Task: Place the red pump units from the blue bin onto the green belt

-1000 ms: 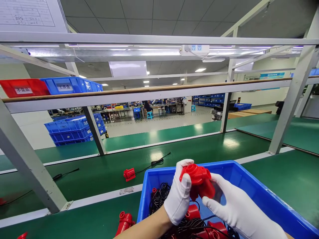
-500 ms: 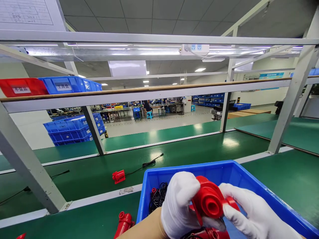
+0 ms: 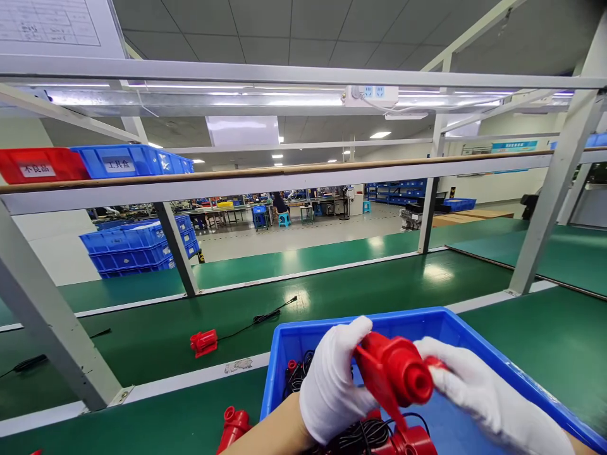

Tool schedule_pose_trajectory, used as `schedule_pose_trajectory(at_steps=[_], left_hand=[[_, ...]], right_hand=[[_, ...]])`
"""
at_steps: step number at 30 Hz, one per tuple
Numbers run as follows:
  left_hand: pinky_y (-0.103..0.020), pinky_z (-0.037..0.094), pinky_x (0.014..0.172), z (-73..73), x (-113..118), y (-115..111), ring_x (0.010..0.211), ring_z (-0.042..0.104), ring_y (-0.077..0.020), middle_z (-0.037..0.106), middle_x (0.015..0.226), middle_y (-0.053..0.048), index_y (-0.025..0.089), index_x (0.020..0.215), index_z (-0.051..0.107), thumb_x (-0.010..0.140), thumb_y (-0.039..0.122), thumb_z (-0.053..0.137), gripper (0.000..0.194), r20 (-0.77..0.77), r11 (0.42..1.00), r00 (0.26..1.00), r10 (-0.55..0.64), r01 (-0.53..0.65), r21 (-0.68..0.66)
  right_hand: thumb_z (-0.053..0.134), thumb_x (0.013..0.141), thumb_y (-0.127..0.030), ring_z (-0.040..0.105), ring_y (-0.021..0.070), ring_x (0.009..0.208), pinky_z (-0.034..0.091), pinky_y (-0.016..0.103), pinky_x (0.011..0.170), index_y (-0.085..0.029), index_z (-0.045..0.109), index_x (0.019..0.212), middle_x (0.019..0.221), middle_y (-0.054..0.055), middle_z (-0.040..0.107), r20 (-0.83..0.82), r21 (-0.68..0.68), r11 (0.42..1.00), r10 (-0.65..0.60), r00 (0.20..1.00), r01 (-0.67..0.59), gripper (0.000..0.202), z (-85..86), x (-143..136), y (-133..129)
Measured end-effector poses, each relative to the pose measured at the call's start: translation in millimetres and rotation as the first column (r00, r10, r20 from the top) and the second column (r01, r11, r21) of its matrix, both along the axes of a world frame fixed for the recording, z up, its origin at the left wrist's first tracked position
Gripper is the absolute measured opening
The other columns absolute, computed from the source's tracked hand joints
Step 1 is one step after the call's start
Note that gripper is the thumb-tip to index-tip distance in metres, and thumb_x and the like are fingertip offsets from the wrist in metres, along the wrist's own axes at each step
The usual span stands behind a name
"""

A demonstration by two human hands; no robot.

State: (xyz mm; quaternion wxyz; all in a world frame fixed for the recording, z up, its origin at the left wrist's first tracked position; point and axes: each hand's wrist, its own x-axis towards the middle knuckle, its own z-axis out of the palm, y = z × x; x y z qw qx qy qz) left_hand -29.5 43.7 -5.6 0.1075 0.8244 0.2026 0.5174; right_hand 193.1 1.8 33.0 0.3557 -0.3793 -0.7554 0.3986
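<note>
Gloved in white, my left hand [image 3: 334, 382] grips a red plastic pump [image 3: 396, 370] above the blue bin, its round nozzle facing toward me and to the right. My right hand [image 3: 474, 392], also in a white glove, pinches a small red part [image 3: 436, 362] close beside the pump. Whether that part is joined to the pump is hidden by the fingers. Beneath my hands, in the blue bin [image 3: 512, 370], lie more red pumps [image 3: 412, 442] with coiled black cables [image 3: 363, 435].
A red pump [image 3: 203, 342] with a black cable lies on the green conveyor belt [image 3: 313, 300] ahead. Another red pump [image 3: 233, 428] lies left of the bin. Grey posts [image 3: 550, 189] support a shelf bearing red [image 3: 42, 165] and blue [image 3: 137, 161] bins.
The pump in my left hand has turned, its nozzle swinging right and downward. My left thumb has lifted. On the belt, the pump and its cable have moved left.
</note>
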Motion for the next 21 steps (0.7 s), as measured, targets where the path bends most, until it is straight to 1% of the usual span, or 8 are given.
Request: schedule_pose_trajectory(at_steps=[6,8,10,12,13,16,18,21], left_hand=[[-0.034,0.052,0.085,10.0,1,0,0.089,0.064,-0.0194,0.067,0.104,-0.004,0.028,0.132,0.046,0.085,0.03,0.067,0.052,-0.035,0.951,0.999,-0.029,0.016,-0.31],[-0.038,0.05,0.088,6.3,2,2,0.094,0.062,-0.0216,0.066,0.105,-0.006,0.024,0.135,0.044,0.087,0.032,0.062,0.051,-0.143,0.938,0.985,0.097,-0.138,-0.316],[-0.045,0.049,0.091,-3.4,3,7,0.101,0.06,-0.027,0.064,0.111,-0.011,0.019,0.135,0.044,0.087,0.037,0.06,0.054,-0.336,0.916,0.922,0.191,-0.291,-0.277],[-0.05,0.05,0.087,-16.6,5,12,0.1,0.061,-0.033,0.064,0.111,-0.014,0.016,0.13,0.051,0.084,0.047,0.06,0.056,-0.596,0.917,0.789,0.151,-0.337,-0.213],[-0.051,0.051,0.082,-23.7,6,15,0.096,0.062,-0.0347,0.066,0.108,-0.016,0.015,0.124,0.055,0.082,0.05,0.06,0.054,-0.729,0.93,0.678,0.091,-0.319,-0.181],[-0.046,0.053,0.07,-43.4,13,23,0.085,0.067,-0.035,0.07,0.097,-0.017,0.015,0.107,0.065,0.086,0.039,0.054,0.034,-0.962,0.969,0.246,-0.122,-0.182,-0.169],[-0.043,0.052,0.065,-53.9,17,26,0.083,0.069,-0.034,0.072,0.095,-0.017,0.016,0.105,0.067,0.089,0.029,0.048,0.028,-0.978,0.975,0.086,-0.193,-0.096,-0.2],[-0.04,0.05,0.058,-68.9,19,31,0.077,0.071,-0.0341,0.073,0.089,-0.017,0.016,0.102,0.068,0.09,0.027,0.046,0.027,-0.978,0.984,0.109,-0.176,-0.02,-0.179]], right_hand=[[0.031,0.097,-0.063,0.057,0.0161,0.061,0.052,0.03,0.065,-0.02,0.063,0.097,0.071,0.003,0.06,-0.26,-0.209,0.978,-0.064,0.963,0.009,0.053,3.3,1,12],[0.037,0.094,-0.065,0.057,0.0159,0.059,0.05,0.027,0.059,-0.018,0.063,0.087,0.066,0.004,0.06,-0.247,-0.237,0.962,-0.193,0.95,0.134,0.054,21.9,16,25],[0.037,0.093,-0.066,0.058,0.0165,0.059,0.05,0.027,0.057,-0.017,0.062,0.082,0.069,0.006,0.063,-0.09,-0.174,0.918,-0.376,0.922,0.357,0.056,56.5,37,43],[0.034,0.095,-0.061,0.06,0.0164,0.061,0.05,0.028,0.058,-0.015,0.063,0.088,0.079,0.009,0.068,0.15,0.095,0.803,-0.595,0.789,0.588,0.055,101.0,57,65],[0.03,0.098,-0.057,0.061,0.0157,0.063,0.051,0.027,0.063,-0.015,0.062,0.087,0.08,0.009,0.069,0.271,0.32,0.685,-0.728,0.63,0.654,0.054,123.2,65,77],[0.037,0.097,-0.055,0.064,0.0249,0.089,0.043,0.037,0.084,-0.013,0.061,0.094,0.094,0.016,0.068,0.35,0.664,0.465,-0.886,0.305,0.586,0.049,172.0,78,122],[0.038,0.096,-0.059,0.059,0.0333,0.103,0.038,0.043,0.087,-0.008,0.062,0.101,0.102,0.023,0.065,0.444,0.726,0.471,-0.878,0.181,0.501,0.056,179.2,75,158],[0.042,0.097,-0.054,0.06,0.0283,0.103,0.041,0.038,0.085,-0.006,0.064,0.101,0.1,0.019,0.065,0.669,0.63,0.65,-0.732,0.129,0.425,0.053,147.0,55,211]])
